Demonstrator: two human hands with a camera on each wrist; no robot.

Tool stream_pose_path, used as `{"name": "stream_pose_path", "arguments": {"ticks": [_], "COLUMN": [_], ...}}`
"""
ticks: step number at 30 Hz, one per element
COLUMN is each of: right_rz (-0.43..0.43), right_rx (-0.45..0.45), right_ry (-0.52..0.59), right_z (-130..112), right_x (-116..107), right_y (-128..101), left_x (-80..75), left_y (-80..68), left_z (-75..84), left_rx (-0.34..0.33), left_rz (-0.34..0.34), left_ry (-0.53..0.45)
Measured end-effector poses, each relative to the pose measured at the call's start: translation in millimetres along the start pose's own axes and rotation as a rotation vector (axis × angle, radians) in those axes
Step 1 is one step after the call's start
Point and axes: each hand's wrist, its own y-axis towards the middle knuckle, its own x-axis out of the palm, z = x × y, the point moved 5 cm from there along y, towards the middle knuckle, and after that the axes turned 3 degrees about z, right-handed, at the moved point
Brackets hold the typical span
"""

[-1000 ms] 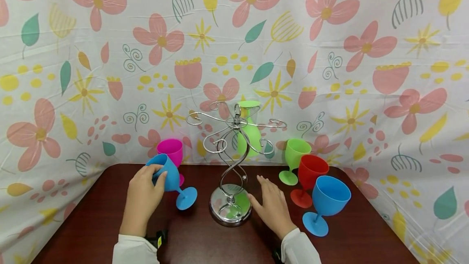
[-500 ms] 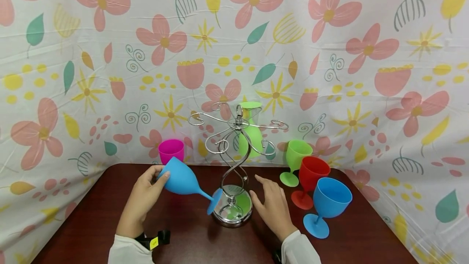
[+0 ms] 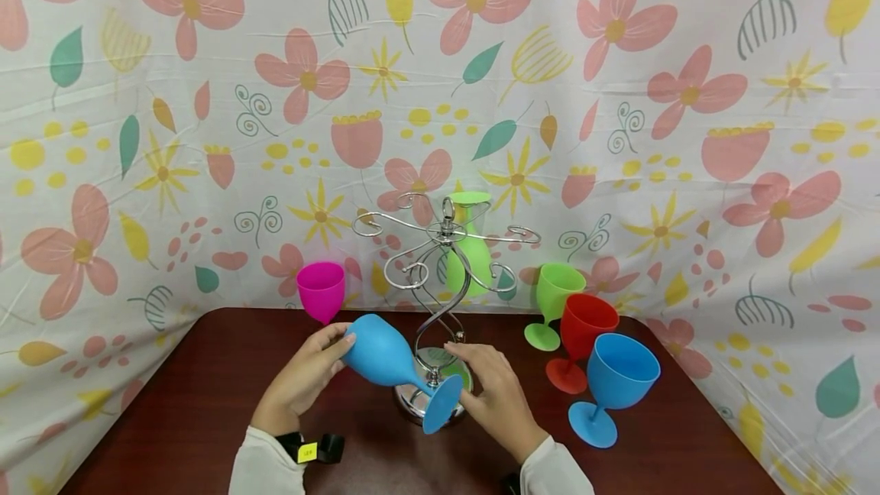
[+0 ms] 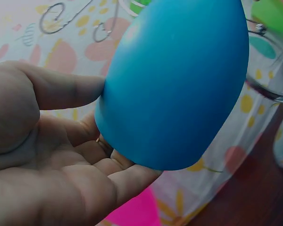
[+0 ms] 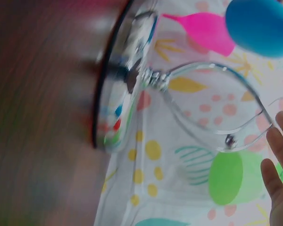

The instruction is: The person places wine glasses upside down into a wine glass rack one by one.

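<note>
Tilted in the air before the metal stand is a blue goblet (image 3: 381, 350), its foot pointing down to the right. My left hand (image 3: 305, 373) pinches it at the rim; the left wrist view shows the thumb on one side of the bowl (image 4: 174, 84) and fingers under the rim. My right hand (image 3: 498, 396) has its fingers extended beside the goblet's foot and the stand; whether it touches the foot I cannot tell. The silver scroll-armed goblet stand (image 3: 450, 304) is upright on a round shiny base, partly hidden by the goblet. In the right wrist view its base (image 5: 118, 103) looks sideways.
A magenta goblet (image 3: 321, 292) stands behind my left hand. To the right are a green goblet (image 3: 558, 292), a red goblet (image 3: 584, 327) and another blue goblet (image 3: 622, 373), all upright. A green carafe (image 3: 470, 258) stands behind the stand. Floral cloth (image 3: 440, 82) hangs behind the dark table (image 3: 172, 403).
The blue goblet has moved right and down with my left hand, tipping over so its foot points lower right. My right hand has shifted slightly left towards that foot.
</note>
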Motion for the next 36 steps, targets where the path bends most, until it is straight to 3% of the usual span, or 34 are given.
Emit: {"name": "stream_pose_path", "arguments": {"ticks": [9,15,28,36], "right_rz": [0.023,0.007,0.018,0.046], "right_rx": [0.04,0.069,0.2,0.15], "right_ry": [0.328,0.453,0.55,0.461], "right_z": [-18.7,-30.3,-28.6,-27.2], "right_x": [6.5,6.0,5.8,2.7], "right_y": [2.3,5.2,0.8,1.5], "left_x": [21.0,29.2,39.3,42.2], "left_y": [8.6,10.9,12.3,14.7], "left_z": [-17.2,-21.3,-25.5,-27.2], "left_rx": [-0.043,-0.066,-0.089,-0.077], "left_rz": [-0.112,-0.144,-0.204,-0.222], "left_ry": [-0.058,-0.072,-0.111,-0.094]}}
